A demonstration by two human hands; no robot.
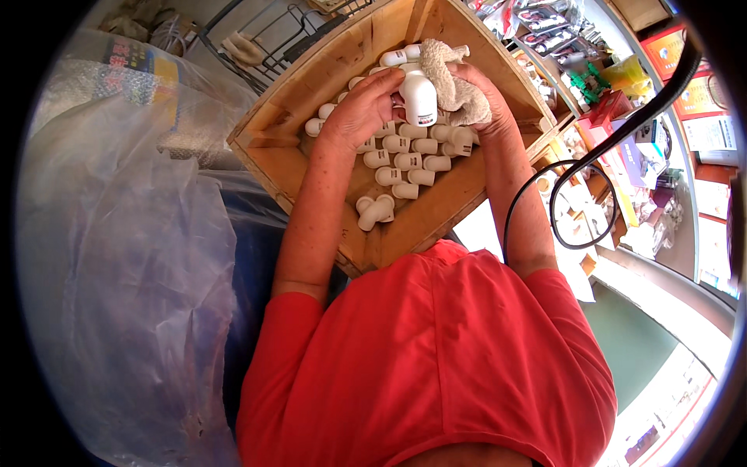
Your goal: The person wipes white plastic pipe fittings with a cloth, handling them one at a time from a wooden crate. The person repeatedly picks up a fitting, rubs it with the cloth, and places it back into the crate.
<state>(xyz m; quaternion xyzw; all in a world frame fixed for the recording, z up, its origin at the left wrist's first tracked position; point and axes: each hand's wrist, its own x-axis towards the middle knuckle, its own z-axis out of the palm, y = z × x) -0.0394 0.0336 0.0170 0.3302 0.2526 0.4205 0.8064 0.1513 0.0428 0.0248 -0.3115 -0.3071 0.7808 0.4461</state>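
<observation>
Over a wooden box (pixel 292 175), my left hand (pixel 366 107) grips a white plastic pipe elbow (pixel 419 100), fingers curled round its left side. My right hand (pixel 481 93) is closed on a beige terry cloth (pixel 447 82) that rests against the elbow's right side. Below both hands lie several white pipe fittings (pixel 408 161), set close together in the box, many with dark printing. A separate white fitting (pixel 375 212) sits in the box's near corner.
Clear plastic sheeting (pixel 132 257) covers stuff on the left. Behind the box stands a black wire rack (pixel 268 39). A black cable (pixel 622 132) loops past my right forearm. Shelves with packaged goods (pixel 622 148) line the right side.
</observation>
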